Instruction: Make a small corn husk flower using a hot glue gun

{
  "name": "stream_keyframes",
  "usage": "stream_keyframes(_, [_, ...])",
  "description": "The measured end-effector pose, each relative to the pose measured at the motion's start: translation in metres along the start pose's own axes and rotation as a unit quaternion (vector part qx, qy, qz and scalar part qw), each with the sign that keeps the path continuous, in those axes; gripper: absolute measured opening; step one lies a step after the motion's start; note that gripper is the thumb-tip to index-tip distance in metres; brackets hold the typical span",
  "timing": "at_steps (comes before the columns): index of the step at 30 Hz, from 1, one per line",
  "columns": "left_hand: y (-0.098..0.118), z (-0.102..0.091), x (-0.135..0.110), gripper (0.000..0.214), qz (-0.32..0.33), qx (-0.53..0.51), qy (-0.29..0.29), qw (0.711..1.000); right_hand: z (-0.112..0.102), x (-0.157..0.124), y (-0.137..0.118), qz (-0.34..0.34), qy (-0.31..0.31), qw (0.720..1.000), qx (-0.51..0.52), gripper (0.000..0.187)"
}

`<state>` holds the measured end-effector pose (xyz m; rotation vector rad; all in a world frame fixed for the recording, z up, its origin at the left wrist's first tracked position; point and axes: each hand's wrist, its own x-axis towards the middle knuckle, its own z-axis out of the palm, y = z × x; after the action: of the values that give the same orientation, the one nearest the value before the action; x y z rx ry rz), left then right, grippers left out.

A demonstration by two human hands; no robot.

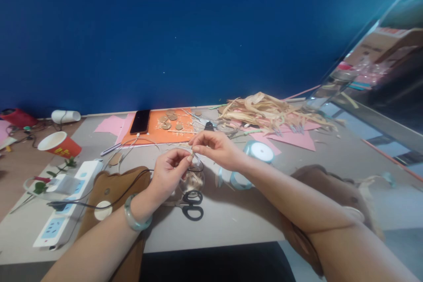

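My left hand, with a pale green bangle at the wrist, is closed in a pinch over the middle of the table. Just beyond it, my right hand pinches at the same spot, fingertips almost touching the left ones. Whatever small, thin thing lies between them is too tiny to name. A dark cord loops close below the fingertips. Under the hands stands a small clear container with pale bits in it. Black-handled scissors lie in front of it. Light blue ribbon spools rest beneath my right forearm.
Dried husk strips and pink paper lie at the back right. A phone rests on an orange sheet with round wooden discs. Left are a power strip, a paper cup and brown cloth.
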<state>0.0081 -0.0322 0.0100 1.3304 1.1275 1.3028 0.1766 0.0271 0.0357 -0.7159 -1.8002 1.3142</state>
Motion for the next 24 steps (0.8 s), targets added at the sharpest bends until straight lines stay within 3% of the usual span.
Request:
stream_keyframes(5, [-0.0025, -0.0005, -0.0004, 0.02, -0.002, 0.006, 0.002, 1.0, 0.0038, -0.0001, 0.0027, 0.014, 0.023, 0.997, 0.076, 0.019])
stream_keyframes(12, [0.0005, 0.0006, -0.0006, 0.024, -0.026, -0.031, 0.01, 0.999, 0.0068, -0.0003, 0.0016, 0.035, 0.047, 0.986, 0.153, 0.042])
stream_keyframes(17, [0.0053, 0.0018, -0.0002, 0.024, -0.036, -0.047, 0.018, 0.998, 0.0066, 0.0013, 0.0011, 0.064, 0.093, 0.981, 0.158, 0.036])
stream_keyframes(21, [0.0057, 0.0023, -0.0001, 0.023, -0.024, -0.044, 0.029, 0.998, 0.0063, 0.0004, 0.0042, 0.119, 0.052, 0.983, 0.128, 0.025])
stream_keyframes(24, [0.0039, 0.0023, -0.0002, 0.022, -0.022, -0.049, 0.033, 0.998, 0.0091, -0.0021, 0.004, 0.123, 0.033, 0.987, 0.103, 0.021])
